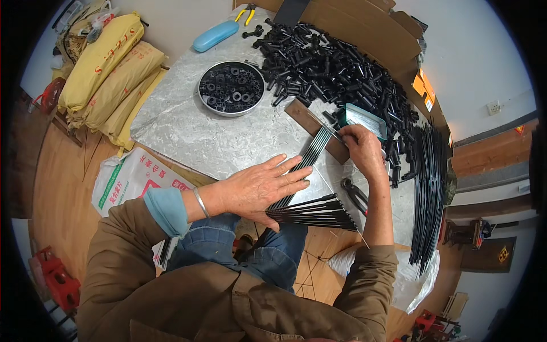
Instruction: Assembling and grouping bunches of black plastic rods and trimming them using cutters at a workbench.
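My left hand [263, 185] lies flat, fingers spread, on a row of thin black rods [310, 153] that run side by side across the grey stone tabletop [194, 131]. The near ends of the rods [313, 214] fan out past the table edge. My right hand [363, 149] rests at the far ends of the rods, fingers curled on them, where they meet a brown wooden block [305, 118]. A small teal tray [364, 121] sits just beyond that hand.
A big heap of black plastic tube pieces [336, 62] covers the far right. A round metal dish of black rings [231, 88], a blue case [215, 35], yellow-handled pliers [246, 13], black pliers [356, 195], a long rod bundle [428, 188], stacked yellow sacks [108, 74].
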Demonstrator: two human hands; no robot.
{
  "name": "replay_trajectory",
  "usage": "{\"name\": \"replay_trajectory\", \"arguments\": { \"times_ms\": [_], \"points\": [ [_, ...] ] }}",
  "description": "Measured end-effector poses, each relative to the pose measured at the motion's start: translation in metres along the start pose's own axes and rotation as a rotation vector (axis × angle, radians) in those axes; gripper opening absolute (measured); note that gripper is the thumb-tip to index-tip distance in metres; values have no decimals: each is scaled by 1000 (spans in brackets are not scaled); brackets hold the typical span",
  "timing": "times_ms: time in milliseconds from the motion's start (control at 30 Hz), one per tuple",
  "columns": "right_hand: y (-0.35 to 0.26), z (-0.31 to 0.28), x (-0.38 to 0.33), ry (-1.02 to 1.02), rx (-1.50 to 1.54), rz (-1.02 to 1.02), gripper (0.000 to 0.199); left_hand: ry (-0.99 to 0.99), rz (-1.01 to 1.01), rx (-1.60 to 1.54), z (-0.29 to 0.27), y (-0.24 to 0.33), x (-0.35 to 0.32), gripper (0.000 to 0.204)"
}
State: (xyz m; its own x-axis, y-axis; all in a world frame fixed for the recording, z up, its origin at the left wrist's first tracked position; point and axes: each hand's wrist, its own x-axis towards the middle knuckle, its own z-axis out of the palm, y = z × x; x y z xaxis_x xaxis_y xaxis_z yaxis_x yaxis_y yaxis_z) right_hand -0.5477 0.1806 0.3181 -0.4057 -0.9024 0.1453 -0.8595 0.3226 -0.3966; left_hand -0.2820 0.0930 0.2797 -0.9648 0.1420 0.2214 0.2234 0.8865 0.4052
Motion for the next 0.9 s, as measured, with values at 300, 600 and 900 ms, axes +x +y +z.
{"name": "replay_trajectory", "arguments": {
  "times_ms": [300, 600, 900],
  "points": [
    [-6, 3, 3, -41, 7, 52, 16, 15, 4, -2, 2, -1, -1, 100],
    [-4, 3, 7, -44, -50, 7, 16, 26, 19, 18, 4, -3, -1, 102],
    [-7, 29, 15, 151, 242, -21, 14, 42, 10, 29, 5, -2, -3, 102]
  ]
}}
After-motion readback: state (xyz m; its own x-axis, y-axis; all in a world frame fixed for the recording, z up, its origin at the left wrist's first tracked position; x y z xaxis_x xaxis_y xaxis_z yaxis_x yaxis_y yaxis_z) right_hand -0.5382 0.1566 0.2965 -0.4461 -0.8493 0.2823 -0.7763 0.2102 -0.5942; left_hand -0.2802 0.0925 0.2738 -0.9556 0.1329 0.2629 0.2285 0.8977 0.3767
